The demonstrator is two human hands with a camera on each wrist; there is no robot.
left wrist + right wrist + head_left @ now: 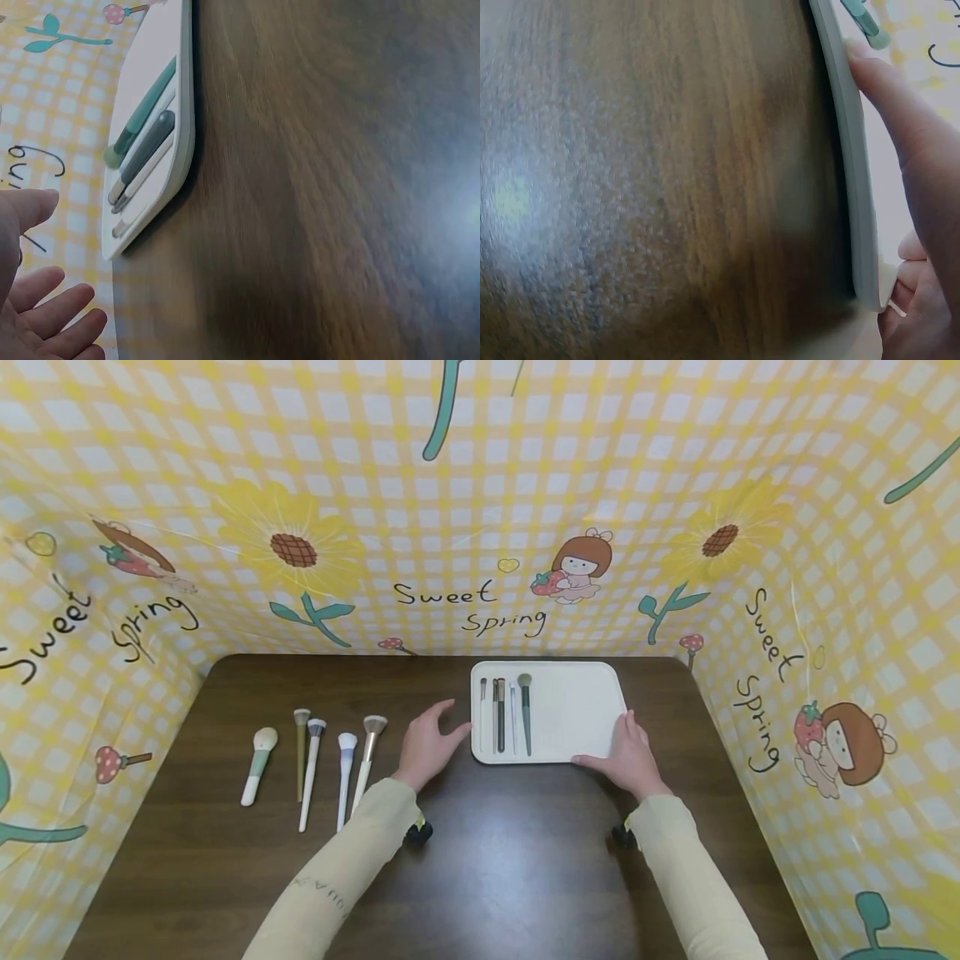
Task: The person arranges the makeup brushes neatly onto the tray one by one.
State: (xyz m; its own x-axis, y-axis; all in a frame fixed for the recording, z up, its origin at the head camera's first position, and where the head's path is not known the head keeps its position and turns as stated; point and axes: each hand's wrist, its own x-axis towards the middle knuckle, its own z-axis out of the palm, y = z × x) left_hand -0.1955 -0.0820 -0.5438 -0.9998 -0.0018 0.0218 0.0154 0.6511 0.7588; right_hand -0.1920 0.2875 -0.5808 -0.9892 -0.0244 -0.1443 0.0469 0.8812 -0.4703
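Observation:
A white rectangular tray [573, 714] lies at the back of the table, with several slim makeup brushes side by side in its left half. Among them is a green-handled brush [527, 718], the rightmost. My right hand [633, 756] grips the tray's front right corner, its thumb [885, 90] over the front rim and its fingers along the right side. Just left of the tray is my left hand [429, 745], fingers parted and holding nothing. In the left wrist view its fingers [64, 307] are relaxed, near the tray's left end.
Left of my left hand lie several larger makeup brushes, including a green-and-white one [258, 767], a brown-handled one [301, 752] and a white-handled one [365, 764] partly behind my sleeve. A yellow checked cloth [450, 527] walls the dark wooden table [525, 860] at back and sides.

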